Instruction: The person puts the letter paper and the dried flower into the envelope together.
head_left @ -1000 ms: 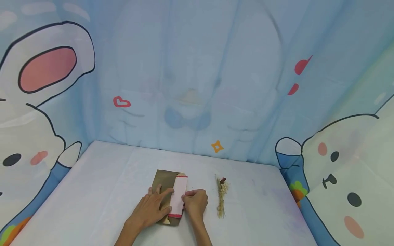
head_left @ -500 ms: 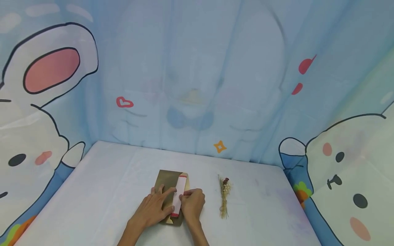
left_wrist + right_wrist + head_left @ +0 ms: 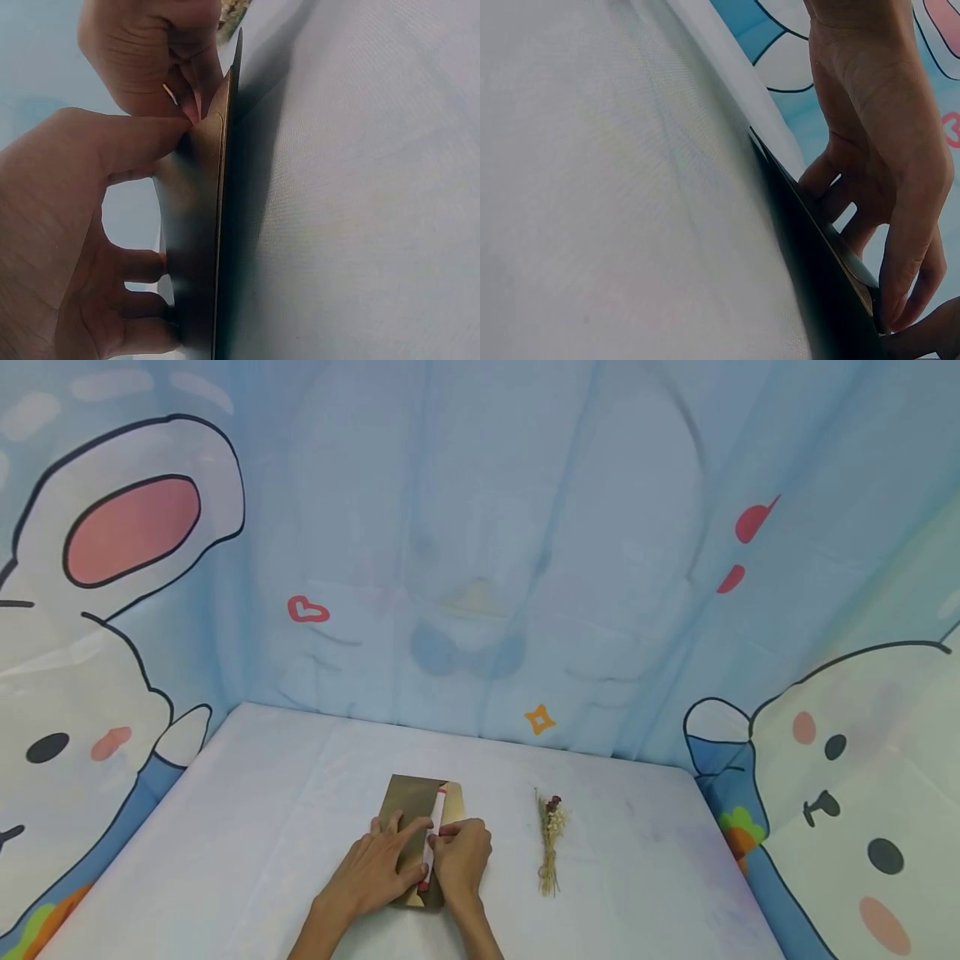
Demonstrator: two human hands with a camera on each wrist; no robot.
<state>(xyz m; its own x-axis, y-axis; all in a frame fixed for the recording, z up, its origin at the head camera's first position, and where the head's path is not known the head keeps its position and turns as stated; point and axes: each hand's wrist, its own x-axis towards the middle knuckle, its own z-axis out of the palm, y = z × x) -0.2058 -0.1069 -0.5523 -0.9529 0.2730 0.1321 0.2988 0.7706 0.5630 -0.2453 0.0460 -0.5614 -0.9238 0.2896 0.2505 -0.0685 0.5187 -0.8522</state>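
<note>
A brown-gold envelope [image 3: 408, 797] lies on the white table with its lighter flap [image 3: 454, 806] out to the right. Along the flap side shows a narrow strip of white paper [image 3: 437, 814] with red ends; the rest of the paper is hidden. My left hand [image 3: 378, 864] presses on the envelope with spread fingers, the thumb and index finger beside the paper. From the right, my right hand [image 3: 462, 857] pinches the paper's edge with thumb and curled fingers. In the left wrist view, the left thumb [image 3: 150, 139] rests at the envelope's edge, close to the right fingers.
A small bunch of dried flowers [image 3: 551, 839] lies to the right of the hands. Behind the white table [image 3: 637, 852] hangs a light blue curtain [image 3: 480, 527] printed with cartoon animals.
My right hand has moved left with the paper's edge, and the visible white strip has become much narrower. My left hand stays on the envelope. The head view has shifted slightly.
</note>
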